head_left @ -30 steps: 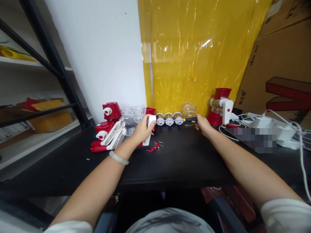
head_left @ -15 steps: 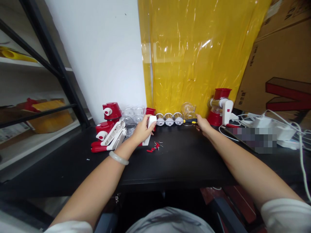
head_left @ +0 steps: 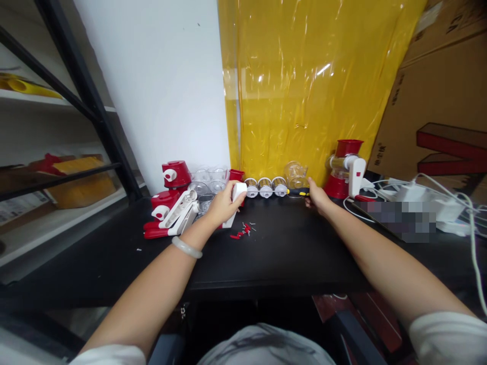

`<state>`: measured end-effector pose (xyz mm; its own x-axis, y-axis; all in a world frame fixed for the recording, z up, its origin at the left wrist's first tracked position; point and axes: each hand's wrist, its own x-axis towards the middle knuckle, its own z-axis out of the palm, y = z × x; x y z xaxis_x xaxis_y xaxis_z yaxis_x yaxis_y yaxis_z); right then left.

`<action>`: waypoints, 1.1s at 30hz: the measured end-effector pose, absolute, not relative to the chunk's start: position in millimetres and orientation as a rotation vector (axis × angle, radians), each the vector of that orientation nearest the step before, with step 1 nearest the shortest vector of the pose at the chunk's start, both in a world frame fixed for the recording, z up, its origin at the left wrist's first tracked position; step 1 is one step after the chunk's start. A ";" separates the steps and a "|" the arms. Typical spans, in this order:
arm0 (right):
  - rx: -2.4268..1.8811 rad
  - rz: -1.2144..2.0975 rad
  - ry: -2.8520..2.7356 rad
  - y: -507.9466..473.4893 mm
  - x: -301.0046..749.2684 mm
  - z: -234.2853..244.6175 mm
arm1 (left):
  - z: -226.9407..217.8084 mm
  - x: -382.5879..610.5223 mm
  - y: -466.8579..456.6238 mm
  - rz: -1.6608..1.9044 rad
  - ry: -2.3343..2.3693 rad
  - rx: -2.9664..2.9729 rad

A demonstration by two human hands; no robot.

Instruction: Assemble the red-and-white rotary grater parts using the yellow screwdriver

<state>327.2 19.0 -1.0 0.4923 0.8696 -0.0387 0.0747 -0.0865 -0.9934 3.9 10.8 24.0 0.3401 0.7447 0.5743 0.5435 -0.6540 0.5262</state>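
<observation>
My left hand (head_left: 224, 204) is closed round a white crank handle (head_left: 239, 190), whose arm slants down beneath the fingers. In my right hand (head_left: 317, 196) is a screwdriver (head_left: 300, 191) with a black and yellow grip, held level and pointing left toward the handle. Its shaft is hard to make out, so I cannot tell whether the tip touches the handle. Small red pieces and screws (head_left: 245, 231) lie on the black table (head_left: 266, 263) below my left hand. Several metal grater drums (head_left: 265, 187) stand behind the screwdriver.
At the left are red grinder bodies (head_left: 177, 173), white crank arms (head_left: 178, 210) and clear plastic cups (head_left: 218, 175). An assembled red and white grinder (head_left: 348, 167) stands at the right, near white cables (head_left: 413, 192) and a dark flat device (head_left: 399, 219). A yellow curtain (head_left: 304, 91) hangs behind.
Both hands keep their grips and almost the same places. The screwdriver's shaft, visible before, is now barely seen. The whole view has shifted slightly.
</observation>
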 end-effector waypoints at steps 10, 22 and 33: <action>-0.990 1.082 -0.892 10.1 315.4 6.7 | 22.9 3.3 15.2 1.230 1.252 2.263; -0.908 0.977 -0.908 7.4 315.3 11.7 | 22.9 3.5 14.1 1.244 1.174 2.257; -0.855 0.881 -0.901 10.9 317.6 11.1 | 26.0 4.7 9.7 1.250 1.063 2.263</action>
